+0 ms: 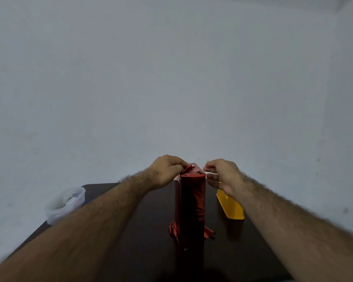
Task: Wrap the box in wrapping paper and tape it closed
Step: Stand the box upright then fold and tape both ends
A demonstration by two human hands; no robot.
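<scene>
- The left hand (167,171) is at the top left of the box (192,202); its fingers are curled and pinch a crumpled flap of the red wrapping paper (189,168) at the upper end.
- The right hand (222,176) is just beside the top right corner of the box; its fingers are loosely bent; whether they touch the paper or hold anything I cannot tell, for the view is blurred there.
- The box, covered in red paper, stands on end in the middle of the dark table (143,251); loose paper folds splay out at its foot.
- A clear plastic container (65,204) sits at the table's left edge; its contents are unclear.
- A yellow object (230,206) lies right of the box, partly behind the right hand.
</scene>
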